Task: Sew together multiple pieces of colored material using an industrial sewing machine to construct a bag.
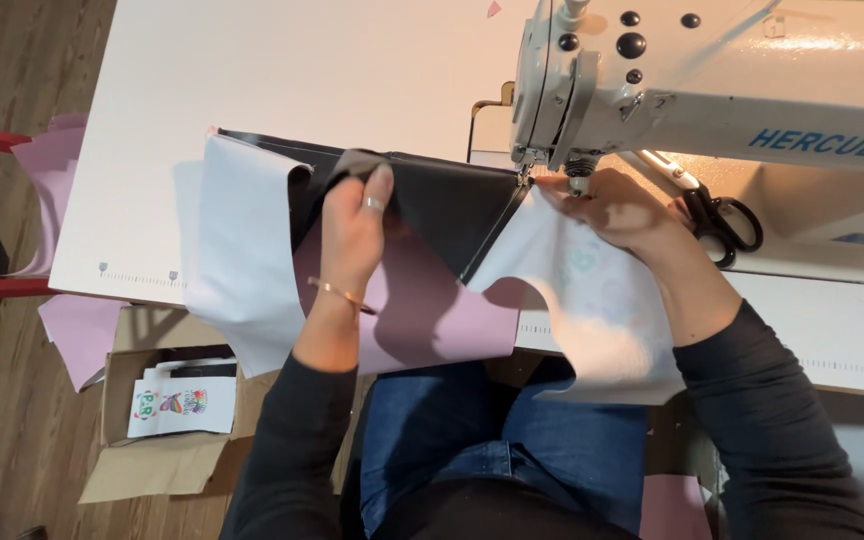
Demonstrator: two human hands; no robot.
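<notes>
So the fabric piece (452, 215) is laid flat on the white desk (332, 70), right in front of the sewing machine (712, 90), with its black layer fed up to the needle area (525, 172) and the lilac and white layers spilling off the desk edge toward the lap. The left hand (357, 235) is set down to the left of the machine head, fingers (380, 190) extended and pressed flat on the black layer, so nothing is really pinched there, it's more of a pin-down hold. The right hand (617, 215) is tucked directly under the machine head, just beside the needle; its fingers are curled down on the white panel, though how tightly the cloth is gripped can't be told since the fingertips are partly hidden by the presser foot. Handling-wise, the piece looks light and floppy, the white and lilac parts thin and soft, the black part maybe a bit stiffer and smoother, so it's probably slippery between layers. It's best held flat with spread fingers close to the seam line, 1 hand on each side of the needle, rather than grabbed at a loose corner. Black-handled scissors (722, 220) are lying to the right of the needle on the machine bed, and a cardboard box (167, 440) with printed pieces is sitting on the floor down-left of the machine.
</notes>
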